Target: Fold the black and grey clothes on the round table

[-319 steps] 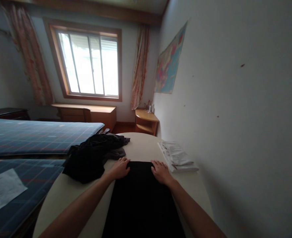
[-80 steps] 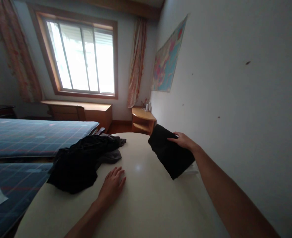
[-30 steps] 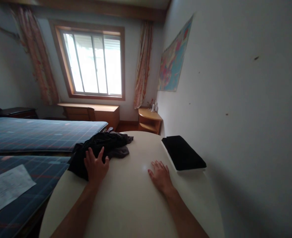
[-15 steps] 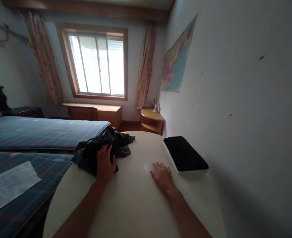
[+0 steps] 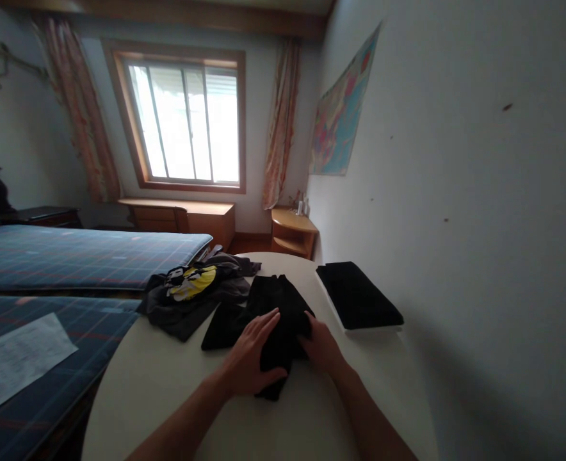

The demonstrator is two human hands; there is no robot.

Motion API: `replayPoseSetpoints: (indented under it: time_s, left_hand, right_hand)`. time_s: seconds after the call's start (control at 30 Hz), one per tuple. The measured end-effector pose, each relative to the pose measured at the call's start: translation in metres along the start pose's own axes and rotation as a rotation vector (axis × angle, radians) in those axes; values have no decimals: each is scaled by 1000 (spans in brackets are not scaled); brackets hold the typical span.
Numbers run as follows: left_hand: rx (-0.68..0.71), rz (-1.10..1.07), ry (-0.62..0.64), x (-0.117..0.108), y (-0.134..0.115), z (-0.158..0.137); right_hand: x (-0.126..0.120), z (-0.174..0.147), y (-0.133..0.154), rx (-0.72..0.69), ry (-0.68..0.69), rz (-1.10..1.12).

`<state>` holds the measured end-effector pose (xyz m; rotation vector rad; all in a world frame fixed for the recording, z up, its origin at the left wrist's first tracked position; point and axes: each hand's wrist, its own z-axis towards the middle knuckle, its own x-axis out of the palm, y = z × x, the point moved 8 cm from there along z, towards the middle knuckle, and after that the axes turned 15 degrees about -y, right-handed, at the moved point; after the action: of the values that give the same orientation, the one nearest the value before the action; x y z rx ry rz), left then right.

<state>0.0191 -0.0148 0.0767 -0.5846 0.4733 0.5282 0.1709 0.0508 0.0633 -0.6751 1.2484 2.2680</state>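
Observation:
A crumpled black garment (image 5: 283, 298) lies on the white round table (image 5: 168, 400), one part spread to the left and another pointing toward me. My left hand (image 5: 249, 358) rests on its near left side, fingers stretched and thumb apart. At the garment's right edge, my right hand (image 5: 322, 342) is closed on the cloth, with some fingers hidden. To the left, a dark grey T-shirt (image 5: 182, 320) with a yellow print sits loosely bunched. A flat, folded black cloth (image 5: 360, 298) with a white layer under it lies right of my right hand.
Beds with blue plaid mattresses (image 5: 95, 253) stand left of the table, with a printed paper sheet (image 5: 18, 362) on the nearer one. The white wall (image 5: 479, 288) runs close along the right. A low wooden desk (image 5: 210, 218) and a corner shelf (image 5: 295, 221) stand beyond.
My left hand has brought the black garment from atop the grey T-shirt to the table's middle, uncovering the yellow print. My right hand has moved from the bare tabletop onto the garment's edge.

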Motion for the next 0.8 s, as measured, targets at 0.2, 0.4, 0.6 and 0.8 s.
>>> replayPoseSetpoints:
  time_s: [0.2, 0.4, 0.6, 0.8]
  left_hand:
    - [-446, -133, 69, 16, 47, -7]
    - [-875, -413, -314, -5, 86, -9]
    - [-1098, -680, -459, -13, 97, -19]
    - [-999, -626, -316, -8, 98, -10]
  right_hand:
    - [-26, 9, -39, 277, -299, 161]
    - [-26, 6, -63, 475, -309, 559]
    - [-22, 7, -70, 413, -321, 289]
    - [-31, 6, -96, 491, -410, 301]
